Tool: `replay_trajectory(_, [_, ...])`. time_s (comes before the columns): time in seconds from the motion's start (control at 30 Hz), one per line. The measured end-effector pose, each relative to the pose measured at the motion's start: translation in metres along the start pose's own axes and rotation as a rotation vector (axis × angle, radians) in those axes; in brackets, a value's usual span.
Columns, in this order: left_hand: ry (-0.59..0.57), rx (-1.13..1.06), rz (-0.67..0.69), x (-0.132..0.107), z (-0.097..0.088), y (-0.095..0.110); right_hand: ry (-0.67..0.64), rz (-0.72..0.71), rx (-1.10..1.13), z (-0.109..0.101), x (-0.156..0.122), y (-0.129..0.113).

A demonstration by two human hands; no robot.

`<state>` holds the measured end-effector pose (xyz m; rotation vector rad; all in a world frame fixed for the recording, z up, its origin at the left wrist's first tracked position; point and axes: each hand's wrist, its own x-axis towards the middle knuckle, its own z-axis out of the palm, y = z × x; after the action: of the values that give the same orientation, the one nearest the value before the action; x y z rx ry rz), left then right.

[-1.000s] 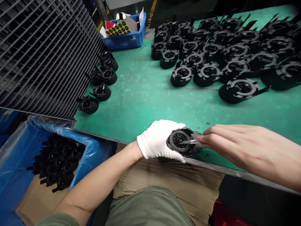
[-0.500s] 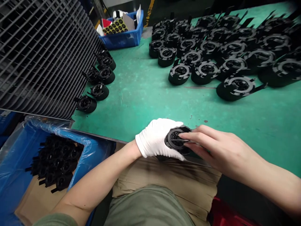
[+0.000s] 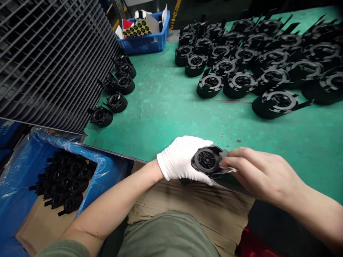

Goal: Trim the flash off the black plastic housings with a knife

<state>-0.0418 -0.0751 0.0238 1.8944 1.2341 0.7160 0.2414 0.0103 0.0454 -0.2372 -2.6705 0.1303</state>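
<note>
My left hand (image 3: 180, 159), in a white glove, is wrapped around a round black plastic housing (image 3: 206, 160) at the near edge of the table. The housing's open face, with a ring and a recessed centre, tilts up toward me. My bare right hand (image 3: 253, 171) is closed at the housing's right rim. Between its fingers is a thin, pale, flat piece (image 3: 232, 170), blurred, whose kind I cannot make out. Part of the housing's right side is hidden by the fingers.
Many similar housings (image 3: 210, 85) with upright tabs stand at the back right of the green table (image 3: 160, 114). A few smaller ones (image 3: 101, 116) line the grey rack (image 3: 53, 64). A blue bin (image 3: 144, 44) stands behind; a lined blue crate (image 3: 107, 185) of black parts lies left.
My right hand has moved from over the housing's centre to its right rim, taking the thin piece along. The housing's middle now shows. My view has shifted slightly.
</note>
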Motion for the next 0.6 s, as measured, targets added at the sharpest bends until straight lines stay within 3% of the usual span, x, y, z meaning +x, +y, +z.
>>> replay_trajectory(0.2, [0.037,0.016,0.001,-0.003,0.004,-0.006,-0.087,0.141,-0.085,-0.023,-0.004,-0.017])
replay_trajectory(0.43, [0.094,0.042,0.039,-0.007,0.010,-0.010,-0.044,0.248,-0.031,-0.009,-0.014,-0.041])
replay_trajectory(0.6, [0.072,0.041,0.045,-0.007,0.009,-0.010,-0.066,0.175,-0.019,-0.012,-0.013,-0.043])
